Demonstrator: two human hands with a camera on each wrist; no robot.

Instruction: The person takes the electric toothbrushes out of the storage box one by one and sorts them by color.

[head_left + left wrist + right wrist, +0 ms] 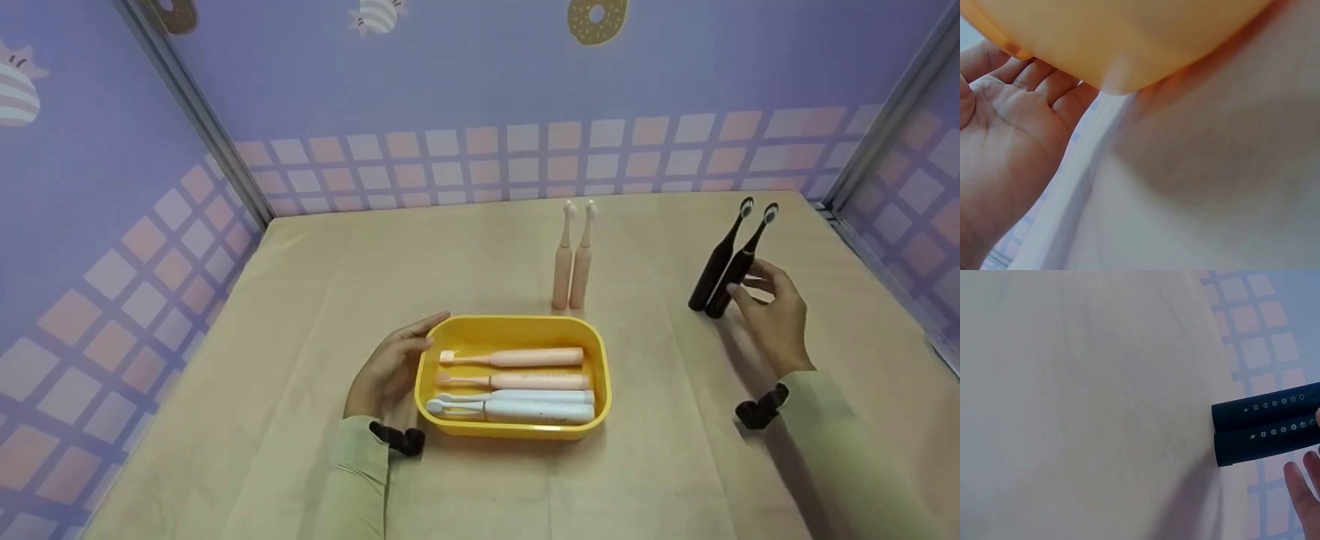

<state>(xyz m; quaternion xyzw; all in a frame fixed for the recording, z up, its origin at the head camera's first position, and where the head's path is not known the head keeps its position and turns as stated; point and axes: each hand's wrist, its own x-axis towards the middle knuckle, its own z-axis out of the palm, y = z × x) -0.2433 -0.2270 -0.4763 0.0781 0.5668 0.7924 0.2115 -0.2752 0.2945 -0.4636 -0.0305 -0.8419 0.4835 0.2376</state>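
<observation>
Two black electric toothbrushes (pixel 711 277) stand upright side by side on the right of the table, their handles close together. My right hand (pixel 776 322) pinches the handle of the right-hand black toothbrush (pixel 733 283) between thumb and fingers. In the right wrist view both black handles (pixel 1266 408) show a row of small icons. A yellow box (pixel 517 431) stands at the middle front. My left hand (pixel 382 371) touches its left side with extended fingers, the palm apart from the wall. In the box lie pink toothbrushes (pixel 536 358) and white toothbrushes (pixel 536 411).
Two more pink electric toothbrushes (pixel 581 277) stand upright behind the box. A cream cloth (pixel 337 277) covers the table. Patterned purple walls (pixel 487 82) with grey metal corner posts (pixel 199 105) enclose the back and sides.
</observation>
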